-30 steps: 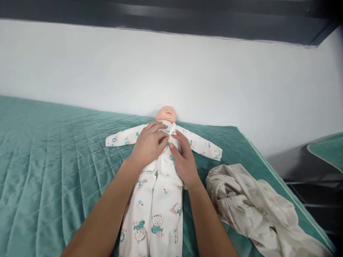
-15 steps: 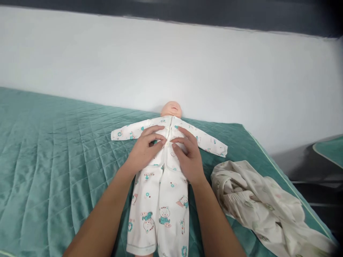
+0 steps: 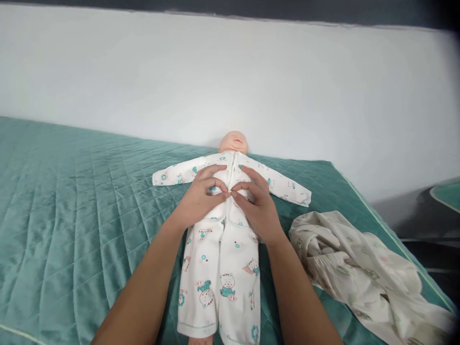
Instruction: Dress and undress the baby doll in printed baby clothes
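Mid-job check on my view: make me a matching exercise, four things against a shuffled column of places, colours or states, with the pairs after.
1. Left hand
2. Doll's head
3. Quilted cover
4. Crumpled cloth

A. Teal green, spread flat
B. Bunched up, beyond the person's right forearm
C. Thumb and fingertip at the front of the jacket
D. Between the jacket's collar and the white wall

Pairs: 1-C, 2-D, 3-A, 4-B
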`<action>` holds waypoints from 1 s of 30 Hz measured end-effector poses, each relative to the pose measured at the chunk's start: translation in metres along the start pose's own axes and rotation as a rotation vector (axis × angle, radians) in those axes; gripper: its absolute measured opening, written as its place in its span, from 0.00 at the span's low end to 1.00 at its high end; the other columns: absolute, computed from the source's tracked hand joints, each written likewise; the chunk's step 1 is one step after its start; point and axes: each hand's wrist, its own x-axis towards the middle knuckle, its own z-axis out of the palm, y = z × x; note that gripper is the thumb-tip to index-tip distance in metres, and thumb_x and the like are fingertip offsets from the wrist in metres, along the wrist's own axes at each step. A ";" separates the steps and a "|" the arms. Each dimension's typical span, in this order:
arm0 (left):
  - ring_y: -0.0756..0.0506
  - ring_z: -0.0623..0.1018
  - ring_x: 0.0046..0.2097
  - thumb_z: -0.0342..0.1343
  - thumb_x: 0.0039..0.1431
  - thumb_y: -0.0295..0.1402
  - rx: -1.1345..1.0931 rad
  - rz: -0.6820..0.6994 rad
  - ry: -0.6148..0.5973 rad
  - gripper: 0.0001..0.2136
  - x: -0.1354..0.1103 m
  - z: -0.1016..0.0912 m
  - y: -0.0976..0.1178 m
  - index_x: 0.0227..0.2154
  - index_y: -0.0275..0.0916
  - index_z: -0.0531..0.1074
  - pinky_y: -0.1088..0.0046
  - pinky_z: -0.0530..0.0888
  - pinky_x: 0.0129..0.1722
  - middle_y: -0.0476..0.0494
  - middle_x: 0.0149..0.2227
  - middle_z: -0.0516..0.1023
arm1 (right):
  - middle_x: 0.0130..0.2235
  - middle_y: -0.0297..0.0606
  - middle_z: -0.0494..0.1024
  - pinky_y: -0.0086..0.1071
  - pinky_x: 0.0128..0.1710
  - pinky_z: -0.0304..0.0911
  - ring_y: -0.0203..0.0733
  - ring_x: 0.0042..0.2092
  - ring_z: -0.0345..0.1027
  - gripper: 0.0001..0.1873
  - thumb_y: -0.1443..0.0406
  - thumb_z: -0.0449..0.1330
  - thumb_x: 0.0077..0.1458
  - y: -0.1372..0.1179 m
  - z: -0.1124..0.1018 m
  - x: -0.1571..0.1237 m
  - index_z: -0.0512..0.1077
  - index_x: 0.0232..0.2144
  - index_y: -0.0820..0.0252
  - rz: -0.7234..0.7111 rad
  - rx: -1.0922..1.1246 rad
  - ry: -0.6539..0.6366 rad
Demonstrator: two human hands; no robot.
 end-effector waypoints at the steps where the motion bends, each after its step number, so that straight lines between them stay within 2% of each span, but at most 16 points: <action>1: 0.39 0.58 0.70 0.58 0.61 0.34 0.001 0.016 -0.007 0.03 0.000 0.000 -0.001 0.32 0.45 0.76 0.60 0.77 0.52 0.51 0.66 0.64 | 0.64 0.30 0.66 0.54 0.69 0.46 0.49 0.69 0.51 0.02 0.60 0.64 0.59 0.000 0.000 0.000 0.77 0.34 0.49 0.004 0.005 -0.005; 5: 0.39 0.57 0.71 0.56 0.64 0.36 0.040 0.070 -0.033 0.05 0.000 -0.001 -0.006 0.34 0.45 0.74 0.50 0.67 0.64 0.47 0.67 0.63 | 0.64 0.30 0.66 0.55 0.69 0.46 0.50 0.69 0.51 0.02 0.59 0.66 0.57 0.001 0.000 0.001 0.77 0.33 0.48 0.018 0.005 -0.010; 8: 0.40 0.56 0.71 0.54 0.66 0.36 0.086 0.084 -0.057 0.05 0.000 -0.002 -0.008 0.35 0.44 0.73 0.50 0.58 0.69 0.45 0.68 0.61 | 0.64 0.30 0.67 0.55 0.68 0.47 0.50 0.68 0.52 0.03 0.59 0.66 0.57 0.000 0.001 0.001 0.77 0.32 0.49 0.024 0.006 -0.002; 10: 0.41 0.55 0.72 0.53 0.67 0.36 0.105 0.085 -0.068 0.05 0.000 -0.002 -0.009 0.36 0.44 0.72 0.50 0.56 0.70 0.45 0.68 0.61 | 0.64 0.31 0.68 0.55 0.68 0.48 0.50 0.68 0.53 0.03 0.60 0.65 0.57 -0.002 0.002 0.002 0.77 0.31 0.50 0.031 0.008 0.011; 18: 0.41 0.53 0.72 0.51 0.68 0.39 0.104 0.083 -0.105 0.07 0.000 -0.003 -0.008 0.36 0.44 0.70 0.51 0.55 0.70 0.45 0.69 0.58 | 0.62 0.34 0.70 0.55 0.66 0.54 0.52 0.67 0.57 0.03 0.63 0.64 0.57 -0.011 0.008 -0.003 0.76 0.30 0.53 0.043 -0.005 0.091; 25: 0.41 0.52 0.73 0.49 0.68 0.37 0.037 0.044 -0.153 0.08 -0.001 -0.008 -0.003 0.38 0.45 0.72 0.55 0.68 0.64 0.47 0.70 0.55 | 0.62 0.32 0.71 0.57 0.67 0.51 0.52 0.67 0.57 0.03 0.62 0.65 0.56 -0.006 0.004 -0.002 0.78 0.30 0.51 0.055 0.057 0.067; 30: 0.40 0.55 0.72 0.52 0.66 0.36 0.000 0.019 -0.092 0.06 -0.001 -0.004 -0.003 0.38 0.46 0.74 0.57 0.71 0.61 0.48 0.69 0.58 | 0.62 0.31 0.71 0.57 0.68 0.50 0.52 0.68 0.56 0.04 0.61 0.63 0.58 -0.005 0.003 -0.002 0.79 0.31 0.50 0.032 0.062 0.058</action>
